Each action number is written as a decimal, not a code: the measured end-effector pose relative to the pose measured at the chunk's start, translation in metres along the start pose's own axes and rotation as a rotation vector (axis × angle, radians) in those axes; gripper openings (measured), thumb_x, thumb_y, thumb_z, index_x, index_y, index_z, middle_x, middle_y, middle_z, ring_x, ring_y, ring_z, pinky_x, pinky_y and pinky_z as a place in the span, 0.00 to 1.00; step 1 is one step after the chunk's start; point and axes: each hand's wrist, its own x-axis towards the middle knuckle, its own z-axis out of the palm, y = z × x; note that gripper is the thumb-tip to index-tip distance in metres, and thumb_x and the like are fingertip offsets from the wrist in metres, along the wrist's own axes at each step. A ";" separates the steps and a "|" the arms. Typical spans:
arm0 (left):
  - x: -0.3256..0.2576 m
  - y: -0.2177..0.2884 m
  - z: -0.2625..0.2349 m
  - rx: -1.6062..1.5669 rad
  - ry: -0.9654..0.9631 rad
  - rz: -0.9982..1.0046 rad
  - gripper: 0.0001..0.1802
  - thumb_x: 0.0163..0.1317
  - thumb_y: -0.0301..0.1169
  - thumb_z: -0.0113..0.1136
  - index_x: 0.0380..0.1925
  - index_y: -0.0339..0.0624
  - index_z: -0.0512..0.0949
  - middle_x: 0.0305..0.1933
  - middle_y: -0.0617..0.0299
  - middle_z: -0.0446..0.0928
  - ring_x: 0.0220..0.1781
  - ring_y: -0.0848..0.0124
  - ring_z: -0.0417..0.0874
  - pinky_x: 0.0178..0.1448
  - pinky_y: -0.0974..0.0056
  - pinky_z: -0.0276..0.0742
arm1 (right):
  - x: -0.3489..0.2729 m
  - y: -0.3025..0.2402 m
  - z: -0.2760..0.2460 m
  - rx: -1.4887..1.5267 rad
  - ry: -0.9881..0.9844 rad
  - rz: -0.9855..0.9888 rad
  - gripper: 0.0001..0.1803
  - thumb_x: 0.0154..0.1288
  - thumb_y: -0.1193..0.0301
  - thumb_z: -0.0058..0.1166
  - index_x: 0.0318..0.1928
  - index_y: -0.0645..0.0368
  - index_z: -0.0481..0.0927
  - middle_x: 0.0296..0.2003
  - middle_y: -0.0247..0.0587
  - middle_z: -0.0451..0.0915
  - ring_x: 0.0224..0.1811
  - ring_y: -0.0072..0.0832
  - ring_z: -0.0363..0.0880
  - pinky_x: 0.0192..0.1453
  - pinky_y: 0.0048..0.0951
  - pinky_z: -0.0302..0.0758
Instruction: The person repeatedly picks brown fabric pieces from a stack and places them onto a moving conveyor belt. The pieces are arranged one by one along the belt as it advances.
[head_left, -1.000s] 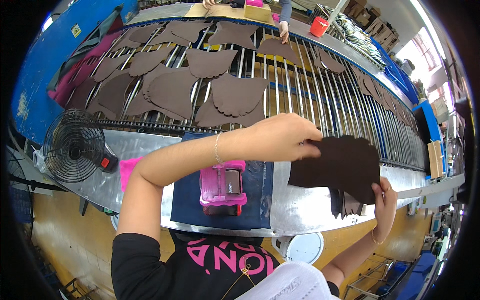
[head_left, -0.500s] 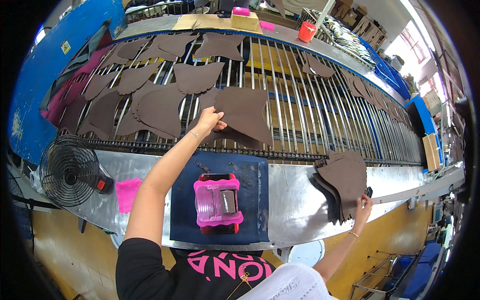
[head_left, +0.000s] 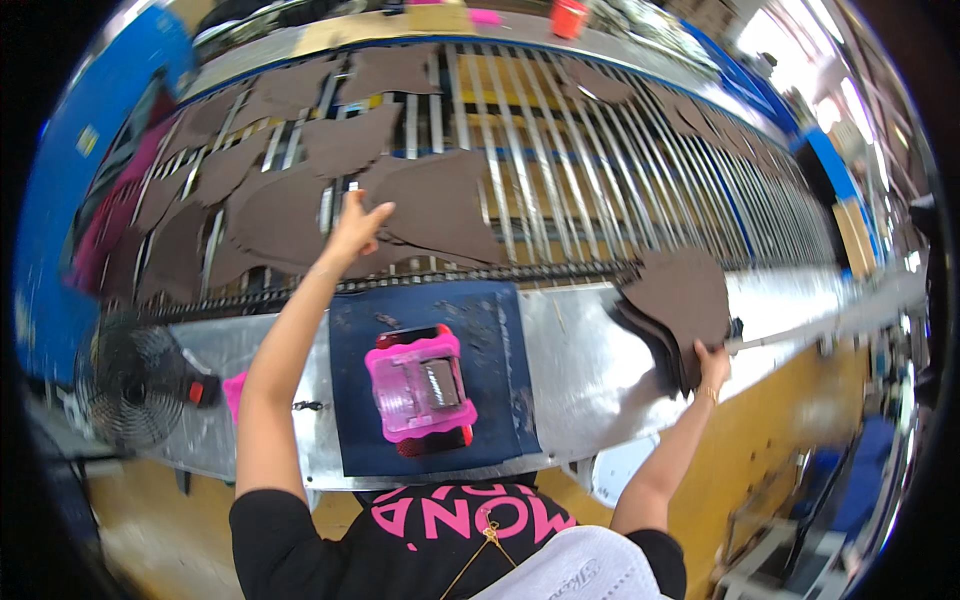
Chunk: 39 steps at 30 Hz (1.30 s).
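Note:
Over the roller conveyor my left hand (head_left: 358, 228) is open, thumb and fingers apart, beside a brown flat cut piece (head_left: 430, 205) with a wavy edge. That piece lies flat on the rollers, overlapping another brown one. At the table's right part, my right hand (head_left: 712, 364) is closed on the near edge of a stack of brown cut pieces (head_left: 682, 295); the fingertips are partly hidden, so how many sheets it grips cannot be told. The stack's lower layers fan out to the left.
Between my arms, a pink scalloped holder (head_left: 420, 388) sits on a dark blue mat (head_left: 500, 400). A black wire fan (head_left: 130, 385) stands at left. More brown pieces (head_left: 290, 215) cover the left conveyor. A metal bar (head_left: 820, 325) extends right of the stack. A red bucket (head_left: 568, 18) stands far back.
My left hand has let go of the brown piece, which now lies flatter on the rollers, and has moved left. My right hand stays at the stack. The whole view has shifted.

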 end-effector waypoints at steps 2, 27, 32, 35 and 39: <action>-0.023 0.008 -0.009 -0.044 -0.073 0.046 0.41 0.59 0.46 0.63 0.64 0.40 0.53 0.23 0.61 0.69 0.09 0.75 0.67 0.11 0.71 0.57 | -0.002 -0.018 -0.006 -0.038 -0.013 0.018 0.34 0.45 0.48 0.67 0.44 0.64 0.80 0.41 0.54 0.82 0.45 0.50 0.80 0.50 0.43 0.75; -0.260 0.093 -0.147 -0.119 0.209 0.345 0.11 0.65 0.29 0.58 0.42 0.32 0.77 0.23 0.64 0.77 0.18 0.75 0.80 0.21 0.76 0.71 | -0.267 -0.331 -0.176 1.121 -0.758 -1.135 0.13 0.58 0.80 0.59 0.44 0.66 0.74 0.30 0.51 0.83 0.33 0.42 0.84 0.34 0.31 0.77; -0.299 0.070 -0.176 0.068 0.377 0.320 0.06 0.62 0.26 0.60 0.36 0.34 0.80 0.23 0.65 0.77 0.21 0.81 0.78 0.22 0.77 0.67 | -0.287 -0.351 -0.168 1.013 -0.590 -1.369 0.04 0.56 0.79 0.59 0.33 0.63 0.80 0.27 0.48 0.81 0.30 0.44 0.80 0.35 0.34 0.76; -0.305 0.060 -0.170 0.019 0.273 0.278 0.05 0.61 0.23 0.59 0.35 0.32 0.79 0.24 0.65 0.77 0.22 0.80 0.78 0.25 0.76 0.72 | -0.284 -0.348 -0.163 0.978 -0.448 -1.490 0.05 0.54 0.79 0.59 0.33 0.60 0.81 0.28 0.45 0.81 0.30 0.43 0.79 0.39 0.36 0.75; -0.304 0.041 -0.144 0.018 0.143 0.166 0.05 0.61 0.22 0.59 0.34 0.29 0.79 0.26 0.62 0.79 0.21 0.78 0.81 0.24 0.75 0.74 | -0.260 -0.323 -0.147 0.901 -0.374 -1.511 0.07 0.53 0.80 0.59 0.34 0.58 0.82 0.29 0.43 0.81 0.32 0.40 0.79 0.42 0.36 0.75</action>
